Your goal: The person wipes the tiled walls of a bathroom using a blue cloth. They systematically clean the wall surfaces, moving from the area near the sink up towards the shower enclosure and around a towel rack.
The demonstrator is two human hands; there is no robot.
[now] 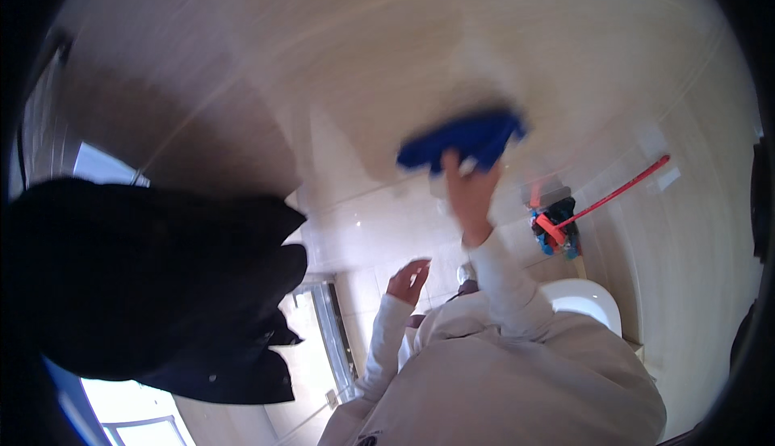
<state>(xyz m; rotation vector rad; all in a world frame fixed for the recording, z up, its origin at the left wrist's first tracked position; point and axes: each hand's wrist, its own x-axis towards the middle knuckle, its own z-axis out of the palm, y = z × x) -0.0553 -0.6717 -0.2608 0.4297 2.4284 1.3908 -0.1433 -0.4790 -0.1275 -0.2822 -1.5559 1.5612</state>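
Note:
My right hand (pixel 472 195) reaches forward with a blue cloth (pixel 463 137) in its fingers. The cloth lies against or just in front of the beige tiled wall (pixel 375 64); blur hides whether all of it touches. My left hand (pixel 409 281) hangs low near my body, its fingers loosely bent and apart, with nothing in them. Both arms are in light long sleeves.
A large black garment (pixel 151 288) hangs at the left. At the right, a broom with a red handle (pixel 617 192) leans near a dustpan (pixel 563 207). The rim of a white toilet (pixel 584 297) shows beside me. A metal door frame (pixel 336 337) stands lower left.

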